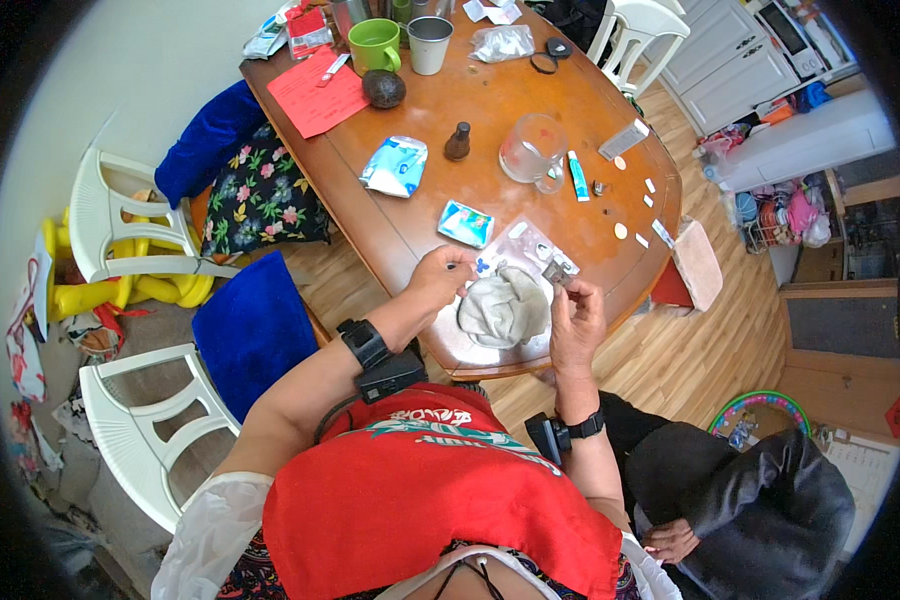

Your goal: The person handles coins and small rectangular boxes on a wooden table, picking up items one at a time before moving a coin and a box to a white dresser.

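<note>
A crumpled off-white cloth (pixel 503 308) lies on the near corner of the wooden table, between my two hands. My left hand (pixel 442 278) is at its left edge, thumb and fingers pinched together; what they hold, if anything, is too small to make out. On the other side my right hand (pixel 578 318) pinches a small greyish piece (pixel 557 272) between thumb and fingers, raised beside the cloth. Just beyond the cloth lies a clear plastic sheet or packet (pixel 523 247) with blue marks. A small blue-and-white packet (pixel 466 223) rests past my left hand.
Farther on the table (pixel 470 95) stand a glass mug (pixel 530 155), a brown bottle (pixel 457 143), a green mug (pixel 374 45), a blue-and-white pack (pixel 395 166) and a tube (pixel 578 177). White chairs (pixel 160 410) stand left. At right, another person's hand (pixel 670 540) rests near a dark sleeve.
</note>
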`<action>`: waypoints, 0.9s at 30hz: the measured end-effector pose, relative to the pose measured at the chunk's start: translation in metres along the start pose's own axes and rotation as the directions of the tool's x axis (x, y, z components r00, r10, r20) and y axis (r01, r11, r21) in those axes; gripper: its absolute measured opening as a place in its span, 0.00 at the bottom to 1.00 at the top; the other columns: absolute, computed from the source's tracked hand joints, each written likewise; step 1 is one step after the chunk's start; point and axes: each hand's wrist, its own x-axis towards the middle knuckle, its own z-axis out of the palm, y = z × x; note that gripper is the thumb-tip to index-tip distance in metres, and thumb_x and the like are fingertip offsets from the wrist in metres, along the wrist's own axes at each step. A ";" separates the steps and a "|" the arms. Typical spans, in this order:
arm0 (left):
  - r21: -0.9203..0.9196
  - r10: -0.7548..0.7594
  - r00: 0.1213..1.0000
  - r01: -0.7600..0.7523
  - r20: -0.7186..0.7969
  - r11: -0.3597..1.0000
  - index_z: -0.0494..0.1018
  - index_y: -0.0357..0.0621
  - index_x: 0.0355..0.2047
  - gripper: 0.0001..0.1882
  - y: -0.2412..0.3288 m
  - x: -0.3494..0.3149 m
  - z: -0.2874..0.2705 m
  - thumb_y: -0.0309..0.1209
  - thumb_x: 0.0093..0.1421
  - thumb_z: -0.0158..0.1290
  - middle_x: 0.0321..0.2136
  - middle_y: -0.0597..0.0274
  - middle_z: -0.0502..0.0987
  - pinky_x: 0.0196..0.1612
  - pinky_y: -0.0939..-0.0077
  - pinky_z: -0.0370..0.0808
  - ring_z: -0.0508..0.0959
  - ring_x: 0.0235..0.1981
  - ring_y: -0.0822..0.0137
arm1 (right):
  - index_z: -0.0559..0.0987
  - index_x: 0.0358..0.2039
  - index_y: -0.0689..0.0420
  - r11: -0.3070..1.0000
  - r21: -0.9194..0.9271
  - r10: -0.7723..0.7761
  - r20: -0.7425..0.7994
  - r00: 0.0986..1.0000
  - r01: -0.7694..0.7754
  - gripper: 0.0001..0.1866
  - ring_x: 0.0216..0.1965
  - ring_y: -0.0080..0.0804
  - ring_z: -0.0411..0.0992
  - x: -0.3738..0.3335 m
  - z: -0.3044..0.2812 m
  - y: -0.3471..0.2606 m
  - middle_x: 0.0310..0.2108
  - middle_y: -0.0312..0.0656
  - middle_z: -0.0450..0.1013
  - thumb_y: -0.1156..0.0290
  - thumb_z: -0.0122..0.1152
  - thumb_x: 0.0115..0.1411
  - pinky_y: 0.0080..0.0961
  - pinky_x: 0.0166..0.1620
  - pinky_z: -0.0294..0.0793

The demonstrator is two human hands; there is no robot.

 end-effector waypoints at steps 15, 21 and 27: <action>0.047 -0.003 1.000 0.004 -0.031 0.999 0.69 0.44 0.33 0.06 0.004 -0.004 0.001 0.24 0.54 0.52 0.23 0.66 0.72 0.14 0.90 0.59 0.67 0.18 0.80 | 0.71 0.28 0.60 0.975 -0.163 -0.164 -0.075 0.984 0.150 0.07 0.36 0.32 0.69 0.005 -0.007 -0.015 0.33 0.43 0.71 0.83 0.58 0.49 0.24 0.42 0.67; 0.077 0.041 0.999 -0.041 0.002 0.996 0.68 0.44 0.33 0.07 -0.001 -0.004 -0.004 0.24 0.54 0.52 0.24 0.67 0.70 0.16 0.89 0.60 0.67 0.19 0.79 | 0.71 0.29 0.60 0.993 -0.040 -0.111 -0.105 0.988 0.107 0.07 0.34 0.28 0.69 0.002 -0.003 -0.006 0.32 0.42 0.71 0.83 0.58 0.50 0.21 0.40 0.68; 0.059 0.017 0.999 -0.019 0.039 0.998 0.68 0.44 0.34 0.07 -0.003 -0.006 -0.007 0.25 0.54 0.51 0.25 0.66 0.70 0.17 0.88 0.60 0.67 0.20 0.78 | 0.71 0.29 0.60 1.000 0.012 -0.024 -0.115 0.993 0.025 0.07 0.33 0.28 0.69 -0.004 0.002 0.002 0.31 0.40 0.71 0.83 0.58 0.50 0.21 0.40 0.68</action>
